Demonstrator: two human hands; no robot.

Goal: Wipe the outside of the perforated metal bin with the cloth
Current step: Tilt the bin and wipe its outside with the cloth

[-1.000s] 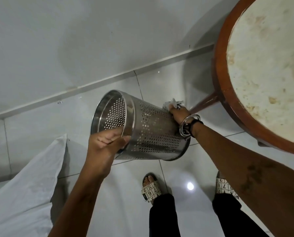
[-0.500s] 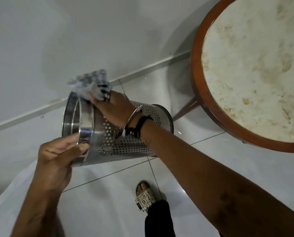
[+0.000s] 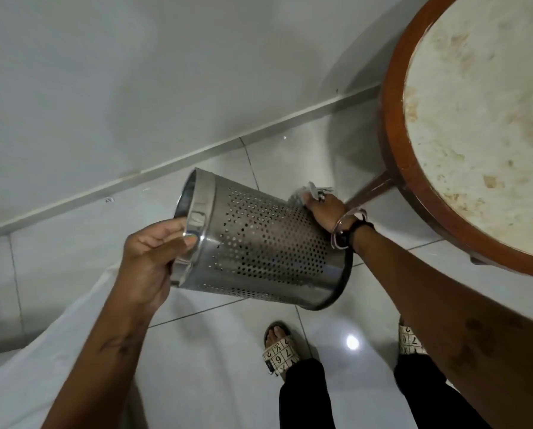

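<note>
Tilted bin (image 3: 268, 243), rim in left hand (image 3: 153, 258)'s grip, cloth (image 3: 313, 191) under clenched right hand (image 3: 327, 213).

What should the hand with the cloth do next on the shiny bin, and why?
Probably slide the cloth back along the bin toward the rim. The right hand presses it at the base end, while the left hand holds the rim with the bin tipped sideways, so the holed side between lies open.
</note>
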